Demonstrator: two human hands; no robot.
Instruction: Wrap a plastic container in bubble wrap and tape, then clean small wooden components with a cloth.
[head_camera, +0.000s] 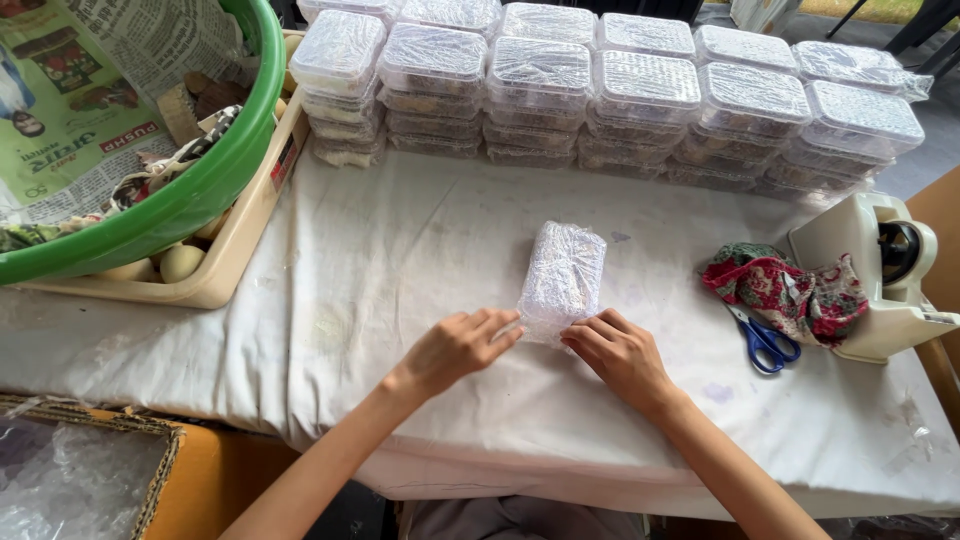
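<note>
At the far left, a green basin (205, 190) lined with newspaper (70, 110) sits in a cream tray (235, 250) at the edge of the tabletop (400, 260), which is covered with a white cloth. Below it, near the bottom corner, an open cardboard box (150, 455) holds clear plastic film.

Moving right, the left hand (455, 345) rests flat on the cloth with its fingertips (505, 325) touching the near left corner of the wrapped container (562, 282). Its grip is released: the fingers press rather than clutch. The container lies near the middle of the tabletop, swathed in crinkled clear film, its long side running away from the person.

The right hand (620, 350) meets the near right corner in the same way, fingers extended and pressing, holding nothing closed. To do this pressing well, I judge that both hands should smooth the loose film down and under the near end evenly, keeping the container steady so the wrap stays taut and clings without bunching.

Behind, along the back of the tabletop, stand stacks of wrapped clear containers (640, 100) in 2 rows. Further right lie a floral cloth (785, 290), blue-handled scissors (765, 340) just beside it, and a cream tape dispenser (885, 275) at the right edge.
</note>
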